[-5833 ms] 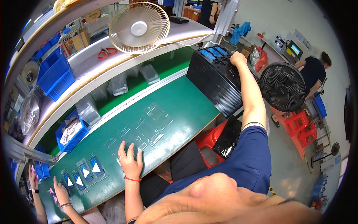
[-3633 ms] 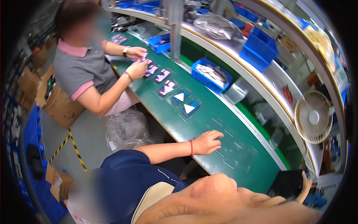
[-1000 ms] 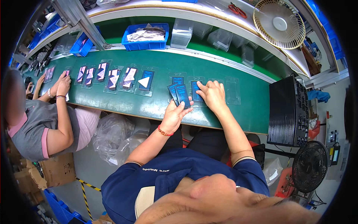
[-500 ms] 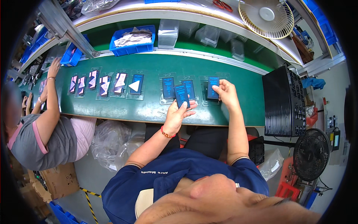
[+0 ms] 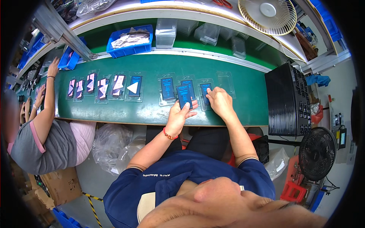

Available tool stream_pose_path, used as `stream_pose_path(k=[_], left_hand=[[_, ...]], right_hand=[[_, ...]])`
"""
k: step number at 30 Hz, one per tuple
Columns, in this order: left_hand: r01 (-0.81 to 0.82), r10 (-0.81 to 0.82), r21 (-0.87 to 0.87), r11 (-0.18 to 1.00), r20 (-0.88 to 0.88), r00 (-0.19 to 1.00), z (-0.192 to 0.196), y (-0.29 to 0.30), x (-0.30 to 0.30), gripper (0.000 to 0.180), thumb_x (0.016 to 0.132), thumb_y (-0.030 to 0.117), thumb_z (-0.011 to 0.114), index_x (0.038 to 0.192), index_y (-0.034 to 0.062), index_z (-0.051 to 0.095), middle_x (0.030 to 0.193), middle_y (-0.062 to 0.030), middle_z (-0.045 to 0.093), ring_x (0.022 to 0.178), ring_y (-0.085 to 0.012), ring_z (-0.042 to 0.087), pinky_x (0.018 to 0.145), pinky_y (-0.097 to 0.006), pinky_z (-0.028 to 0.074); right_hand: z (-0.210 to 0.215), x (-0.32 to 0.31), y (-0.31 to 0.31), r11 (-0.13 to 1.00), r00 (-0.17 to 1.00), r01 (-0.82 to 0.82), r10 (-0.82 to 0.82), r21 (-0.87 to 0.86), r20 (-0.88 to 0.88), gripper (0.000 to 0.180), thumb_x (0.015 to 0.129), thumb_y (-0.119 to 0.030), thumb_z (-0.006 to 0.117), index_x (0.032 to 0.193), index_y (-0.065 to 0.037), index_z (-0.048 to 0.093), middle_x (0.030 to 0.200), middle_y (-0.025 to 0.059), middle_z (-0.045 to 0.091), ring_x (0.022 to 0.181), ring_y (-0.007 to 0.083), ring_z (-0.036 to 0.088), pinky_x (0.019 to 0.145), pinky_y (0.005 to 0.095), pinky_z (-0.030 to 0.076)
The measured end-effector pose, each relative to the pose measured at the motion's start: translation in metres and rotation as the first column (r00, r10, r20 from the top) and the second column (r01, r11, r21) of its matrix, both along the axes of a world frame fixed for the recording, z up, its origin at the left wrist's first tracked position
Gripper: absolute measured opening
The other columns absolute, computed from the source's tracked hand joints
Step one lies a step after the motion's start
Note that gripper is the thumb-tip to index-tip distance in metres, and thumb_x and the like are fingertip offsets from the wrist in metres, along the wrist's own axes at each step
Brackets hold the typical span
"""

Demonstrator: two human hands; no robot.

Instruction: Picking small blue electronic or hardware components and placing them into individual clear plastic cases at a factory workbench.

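Note:
In my left hand [image 5: 178,116] is a flat black phone battery [image 5: 184,93] with blue print, held between thumb and fingers over the table's near side. My right hand [image 5: 221,102] has its fingers pinched at the right edge of another phone battery [image 5: 205,91], which lies in or just over a clear plastic tray [image 5: 205,108]. Whether that battery is fully seated cannot be made out. Farther left, a clear tray holds a phone battery [image 5: 167,89]. Behind my left hand another phone battery [image 5: 188,84] is partly hidden. An empty clear tray [image 5: 230,74] lies right of my right hand.
Several trays with batteries bearing pink and white pieces [image 5: 118,84] lie to the left. A blue bin [image 5: 114,52] and stacked clear trays [image 5: 165,34] stand behind. A black rack [image 5: 285,100] borders the right. A co-worker's arm [image 5: 48,95] reaches in at far left.
My right hand has moved left and nearer with its battery, from by the right tray to the tray beside my left hand. My left hand keeps holding its battery. The view shifted slightly.

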State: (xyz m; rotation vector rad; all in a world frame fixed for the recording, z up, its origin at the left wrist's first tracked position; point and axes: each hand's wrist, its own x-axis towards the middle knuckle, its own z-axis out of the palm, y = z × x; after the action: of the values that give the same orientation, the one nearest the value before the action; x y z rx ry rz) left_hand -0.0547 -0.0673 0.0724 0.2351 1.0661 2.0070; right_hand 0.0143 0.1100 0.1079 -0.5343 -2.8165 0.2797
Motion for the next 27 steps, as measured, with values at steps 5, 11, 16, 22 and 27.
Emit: stream_pose_path(k=[5, 11, 16, 22, 27], left_hand=[[0.068, -0.077, -0.101, 0.993, -0.094, 0.993, 0.001, 0.011, 0.005, 0.024, 0.095, 0.013, 0.054, 0.113, -0.0022, 0.055, 0.105, -0.0143, 0.065, 0.093, -0.0207, 0.066, 0.069, -0.030, 0.057], [-0.291, -0.088, -0.188, 0.938, -0.942, 0.323, 0.009, 0.033, 0.007, 0.027, 0.083, 0.017, 0.070, 0.102, -0.0003, 0.063, 0.082, -0.0109, 0.066, 0.074, -0.0207, 0.063, 0.058, -0.032, 0.049], [-0.526, -0.415, -0.307, 0.793, -0.905, -0.098, 0.009, 0.049, 0.005, 0.063, 0.077, 0.051, 0.067, 0.127, 0.0157, 0.056, 0.141, -0.0231, 0.035, 0.130, -0.0456, 0.029, 0.102, -0.065, 0.020], [-0.570, -0.528, -0.399, 0.719, -0.846, -0.073, 0.003, 0.050, -0.001, 0.062, 0.080, 0.056, 0.060, 0.129, 0.0180, 0.056, 0.143, -0.0229, 0.034, 0.134, -0.0444, 0.026, 0.101, -0.071, 0.015], [-0.587, -0.540, -0.398, 0.705, -0.838, -0.080, 0.000, 0.035, -0.017, 0.061, 0.080, 0.056, 0.060, 0.128, 0.0181, 0.056, 0.142, -0.0226, 0.036, 0.134, -0.0431, 0.029, 0.100, -0.071, 0.017]], right_hand=[[0.011, 0.011, -0.022, 0.834, 0.963, -0.150, 0.000, -0.532, -0.271, 0.018, 0.088, -0.016, 0.062, 0.097, -0.001, 0.066, 0.086, 0.0088, 0.065, 0.073, 0.0194, 0.060, 0.065, 0.0315, 0.049], [-0.004, 0.019, 0.037, 0.543, 0.871, -0.191, -0.291, -0.818, -0.396, 0.008, 0.086, -0.005, 0.065, 0.092, -0.004, 0.059, 0.076, -0.0039, 0.059, 0.066, 0.0031, 0.051, 0.060, 0.0212, 0.044], [-0.021, 0.019, 0.109, 0.780, 0.907, 0.124, -0.340, -0.613, -0.249, 0.037, 0.073, -0.004, 0.075, 0.109, -0.005, 0.063, 0.066, 0.0010, 0.059, 0.060, 0.0070, 0.054, 0.054, 0.0238, 0.045], [-0.022, 0.025, 0.076, 0.925, 0.969, 0.033, -0.122, -0.379, -0.213, 0.040, 0.070, -0.009, 0.077, 0.108, -0.012, 0.069, 0.081, 0.0082, 0.054, 0.077, 0.0228, 0.054, 0.070, 0.0328, 0.047], [-0.026, 0.027, 0.033, 0.999, 0.973, 0.015, -0.008, 0.029, -0.232, 0.034, 0.079, -0.016, 0.069, 0.113, -0.011, 0.067, 0.108, 0.0128, 0.055, 0.099, 0.0299, 0.052, 0.083, 0.0397, 0.042]])
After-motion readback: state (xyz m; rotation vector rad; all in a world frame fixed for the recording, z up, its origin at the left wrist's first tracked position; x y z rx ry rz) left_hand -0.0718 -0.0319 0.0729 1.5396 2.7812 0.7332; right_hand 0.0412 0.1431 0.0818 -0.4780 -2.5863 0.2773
